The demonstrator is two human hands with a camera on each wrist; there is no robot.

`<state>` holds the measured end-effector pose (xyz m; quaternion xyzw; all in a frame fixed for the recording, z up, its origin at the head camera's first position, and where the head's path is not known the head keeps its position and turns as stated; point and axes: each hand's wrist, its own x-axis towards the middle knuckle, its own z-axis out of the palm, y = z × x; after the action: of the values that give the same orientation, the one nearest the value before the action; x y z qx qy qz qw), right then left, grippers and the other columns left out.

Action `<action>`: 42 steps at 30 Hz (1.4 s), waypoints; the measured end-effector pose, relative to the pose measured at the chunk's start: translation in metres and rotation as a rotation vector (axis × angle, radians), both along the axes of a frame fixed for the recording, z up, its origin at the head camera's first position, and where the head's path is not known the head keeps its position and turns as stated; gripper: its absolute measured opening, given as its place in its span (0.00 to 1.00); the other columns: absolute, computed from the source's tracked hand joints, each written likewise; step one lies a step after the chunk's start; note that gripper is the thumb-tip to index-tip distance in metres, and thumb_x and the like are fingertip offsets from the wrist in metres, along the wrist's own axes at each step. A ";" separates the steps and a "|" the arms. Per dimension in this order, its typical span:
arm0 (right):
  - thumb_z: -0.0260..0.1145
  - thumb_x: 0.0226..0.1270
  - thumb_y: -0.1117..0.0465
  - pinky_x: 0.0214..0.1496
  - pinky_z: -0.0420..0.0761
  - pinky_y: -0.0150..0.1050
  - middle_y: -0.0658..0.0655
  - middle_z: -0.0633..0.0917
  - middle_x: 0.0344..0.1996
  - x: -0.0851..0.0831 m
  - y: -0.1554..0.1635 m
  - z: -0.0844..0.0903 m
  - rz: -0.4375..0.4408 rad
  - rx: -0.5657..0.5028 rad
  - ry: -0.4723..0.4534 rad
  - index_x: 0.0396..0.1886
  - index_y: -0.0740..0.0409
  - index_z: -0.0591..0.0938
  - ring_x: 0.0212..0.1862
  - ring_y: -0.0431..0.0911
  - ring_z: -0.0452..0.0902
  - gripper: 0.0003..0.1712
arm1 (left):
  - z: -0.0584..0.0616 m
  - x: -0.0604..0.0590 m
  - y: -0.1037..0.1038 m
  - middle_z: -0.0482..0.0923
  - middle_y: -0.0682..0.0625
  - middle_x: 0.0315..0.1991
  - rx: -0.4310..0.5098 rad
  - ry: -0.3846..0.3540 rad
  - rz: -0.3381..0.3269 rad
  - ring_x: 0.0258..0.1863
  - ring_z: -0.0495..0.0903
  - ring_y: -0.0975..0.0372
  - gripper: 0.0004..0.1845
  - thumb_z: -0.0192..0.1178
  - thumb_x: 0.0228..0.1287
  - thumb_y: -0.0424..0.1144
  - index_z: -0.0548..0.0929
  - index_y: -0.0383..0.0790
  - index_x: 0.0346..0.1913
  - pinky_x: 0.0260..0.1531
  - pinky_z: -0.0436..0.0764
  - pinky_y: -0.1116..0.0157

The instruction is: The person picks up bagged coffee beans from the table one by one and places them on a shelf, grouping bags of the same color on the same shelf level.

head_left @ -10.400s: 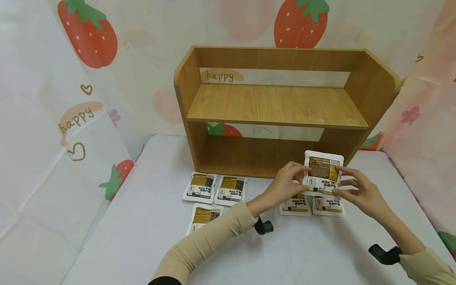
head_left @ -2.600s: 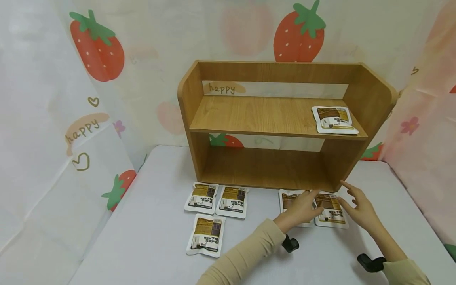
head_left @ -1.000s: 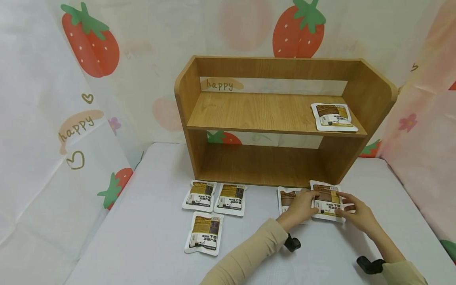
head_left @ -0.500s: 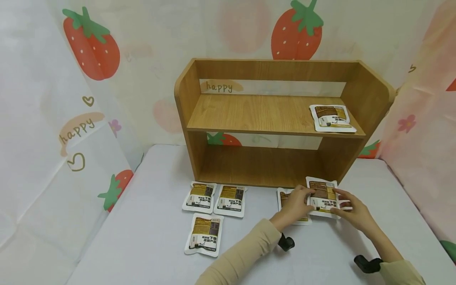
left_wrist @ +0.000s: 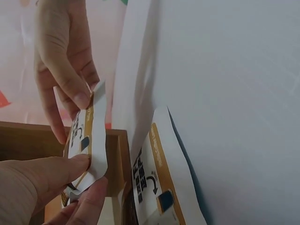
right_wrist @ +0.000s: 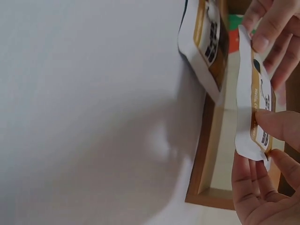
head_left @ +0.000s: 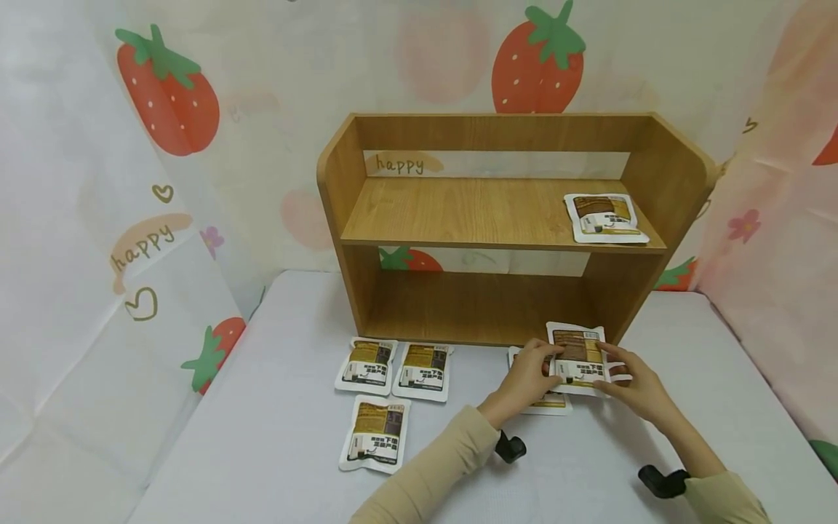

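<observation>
Table (head_left: 275, 407): loose sachets (head_left: 374, 431) (shelf (head_left: 497, 211) behind)

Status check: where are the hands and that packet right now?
Left hand and right hand both pinch one packet, lifted off the table. One packet on the top shelf. Path to the shelf unit looks unobstructed.

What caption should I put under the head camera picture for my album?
Two hands lift a white-and-brown snack packet before a wooden two-tier shelf.
</observation>
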<state>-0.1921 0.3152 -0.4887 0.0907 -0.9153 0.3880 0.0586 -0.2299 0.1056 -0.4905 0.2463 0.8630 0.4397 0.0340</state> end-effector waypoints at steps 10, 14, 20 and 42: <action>0.71 0.51 0.69 0.35 0.79 0.30 0.71 0.73 0.49 -0.006 -0.016 0.000 0.029 -0.035 0.035 0.63 0.66 0.67 0.42 0.55 0.74 0.38 | -0.002 -0.001 -0.018 0.71 0.50 0.49 0.034 0.007 0.023 0.28 0.69 0.67 0.26 0.66 0.54 0.31 0.76 0.42 0.58 0.26 0.67 0.79; 0.71 0.51 0.69 0.36 0.80 0.34 0.71 0.73 0.49 -0.008 -0.023 0.000 0.032 -0.042 0.025 0.63 0.65 0.67 0.43 0.56 0.74 0.38 | -0.002 -0.002 -0.024 0.71 0.50 0.49 0.037 0.013 0.032 0.28 0.70 0.67 0.26 0.67 0.53 0.31 0.76 0.41 0.58 0.25 0.67 0.79; 0.70 0.52 0.70 0.36 0.79 0.33 0.70 0.73 0.49 -0.009 -0.031 -0.001 0.032 -0.053 0.024 0.64 0.64 0.67 0.42 0.57 0.75 0.38 | 0.000 0.000 -0.033 0.71 0.48 0.51 0.031 0.024 0.053 0.31 0.72 0.66 0.26 0.67 0.52 0.30 0.76 0.40 0.58 0.28 0.68 0.80; 0.71 0.48 0.73 0.36 0.82 0.44 0.68 0.74 0.47 -0.017 -0.068 0.004 0.067 -0.033 0.126 0.63 0.62 0.68 0.41 0.57 0.76 0.40 | 0.008 -0.001 -0.070 0.69 0.45 0.57 0.021 0.092 0.081 0.41 0.77 0.57 0.29 0.66 0.53 0.30 0.73 0.40 0.61 0.32 0.73 0.77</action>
<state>-0.2089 0.2468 -0.4848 0.1446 -0.8997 0.3985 0.1044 -0.2313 0.0360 -0.4828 0.2313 0.8683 0.4381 -0.0263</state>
